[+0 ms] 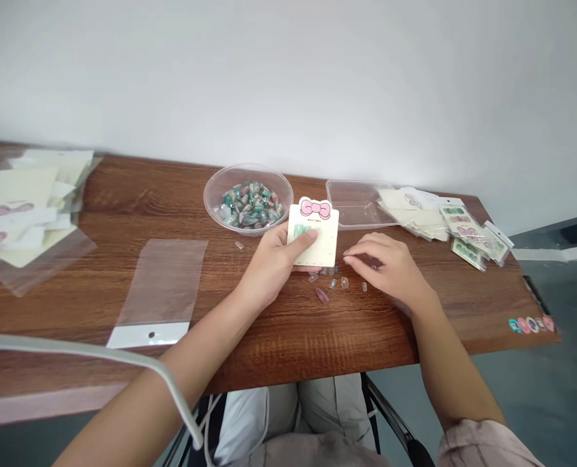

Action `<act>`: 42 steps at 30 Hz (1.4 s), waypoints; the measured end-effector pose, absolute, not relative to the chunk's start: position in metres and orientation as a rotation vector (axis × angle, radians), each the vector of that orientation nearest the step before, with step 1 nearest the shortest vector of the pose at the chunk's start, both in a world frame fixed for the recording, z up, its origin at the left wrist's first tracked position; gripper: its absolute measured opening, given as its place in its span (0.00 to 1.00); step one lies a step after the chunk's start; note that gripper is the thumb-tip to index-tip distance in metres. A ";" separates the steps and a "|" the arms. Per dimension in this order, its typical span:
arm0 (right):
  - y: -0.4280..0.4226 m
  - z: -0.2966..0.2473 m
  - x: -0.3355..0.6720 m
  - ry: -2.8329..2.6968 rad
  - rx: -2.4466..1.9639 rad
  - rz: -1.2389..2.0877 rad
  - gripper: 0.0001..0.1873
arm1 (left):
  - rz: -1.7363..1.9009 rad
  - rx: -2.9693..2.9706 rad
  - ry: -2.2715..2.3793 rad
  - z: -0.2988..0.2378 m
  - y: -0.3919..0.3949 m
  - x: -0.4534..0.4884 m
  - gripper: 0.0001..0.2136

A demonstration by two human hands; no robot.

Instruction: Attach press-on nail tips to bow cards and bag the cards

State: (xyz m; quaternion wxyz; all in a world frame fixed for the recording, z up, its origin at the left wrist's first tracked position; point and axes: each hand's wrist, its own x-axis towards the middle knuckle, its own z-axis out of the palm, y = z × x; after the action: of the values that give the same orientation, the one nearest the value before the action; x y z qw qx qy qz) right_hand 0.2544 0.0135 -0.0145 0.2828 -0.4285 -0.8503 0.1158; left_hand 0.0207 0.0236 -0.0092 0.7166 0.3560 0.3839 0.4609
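Note:
My left hand point(275, 259) is closed around a cream card point(325, 243) topped with a pink bow. The thumb presses on its front, where green press-on nails point(299, 229) sit at the upper left. Just right of the card, my right hand point(388, 267) has thumb and index finger pinched together; whatever is between the tips is too small to make out. Loose nails lie on the table below the card, among them a pinkish one point(322, 295) and a clear one point(345, 283).
A round clear bowl point(211, 194) of green and pink nails stands behind my left hand, beside a rectangular clear tray point(337, 194). Cards point(410, 211) and bagged sets point(468, 253) lie right. A clear bag point(164, 279), stacked cards point(19, 188) and a white cable point(98, 350) are left.

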 end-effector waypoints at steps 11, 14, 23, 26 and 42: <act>0.013 -0.013 0.270 -2.490 -1.478 0.285 0.03 | 1.002 0.745 0.939 -0.005 0.022 0.020 0.23; 0.013 -0.014 0.271 -2.505 -1.477 0.341 0.01 | 0.998 0.736 0.942 -0.008 0.022 0.020 0.21; 0.016 -0.016 0.267 -2.496 -1.463 0.408 0.02 | 0.989 0.718 0.962 -0.010 0.022 0.021 0.22; 0.017 -0.017 0.265 -2.488 -1.469 0.442 0.01 | 0.977 0.704 0.980 -0.008 0.022 0.021 0.23; 0.015 -0.026 0.258 -2.448 -1.403 0.333 0.06 | 1.016 0.676 1.012 -0.004 0.023 0.022 0.22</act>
State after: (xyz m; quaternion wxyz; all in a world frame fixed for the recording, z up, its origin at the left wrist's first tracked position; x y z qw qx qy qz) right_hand 0.2581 0.0153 -0.0258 0.1496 -0.4881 -0.8520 0.1160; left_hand 0.0221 0.0230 -0.0043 0.7020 0.3035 0.4548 0.4564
